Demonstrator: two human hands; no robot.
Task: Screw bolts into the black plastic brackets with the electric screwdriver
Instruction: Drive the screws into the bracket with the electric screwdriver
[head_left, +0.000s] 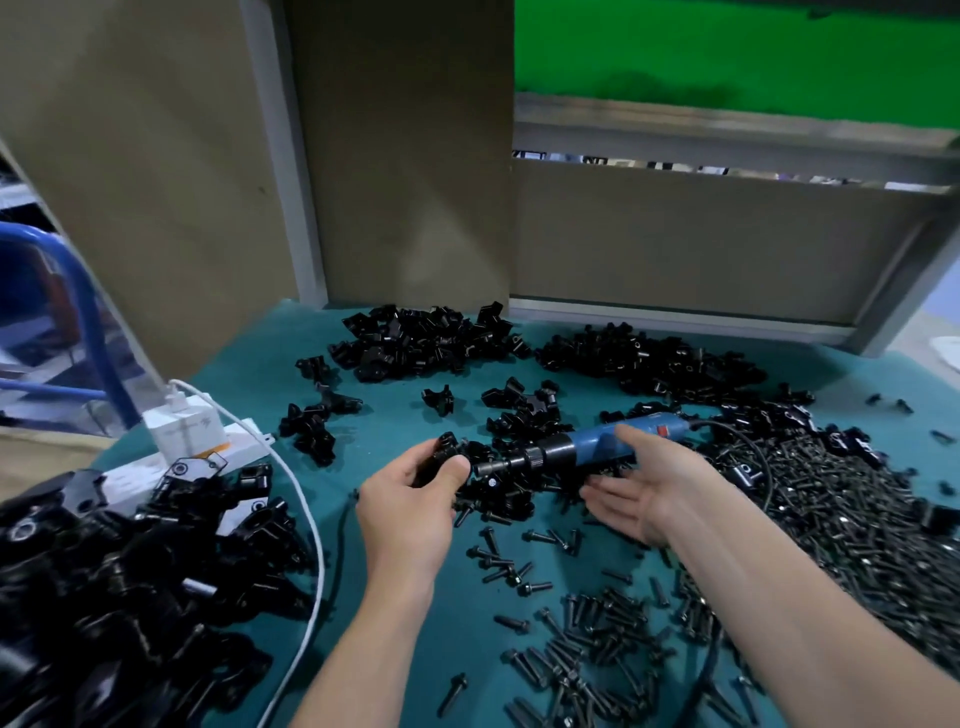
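Mid-table on the teal mat (457, 623), pinching a black bracket (445, 453) in the left hand (410, 493); right hand (641, 486) spread, thumb over the blue screwdriver (592, 448) lying tip-first toward it. Probably light, stiff, slick plastic: grip across the body, hole clear.

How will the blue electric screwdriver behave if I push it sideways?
The blue electric screwdriver is a round barrel, so it would probably roll, though the brackets around it may stop it. Its black cord trails from the rear and likely drags. It looks rigid.
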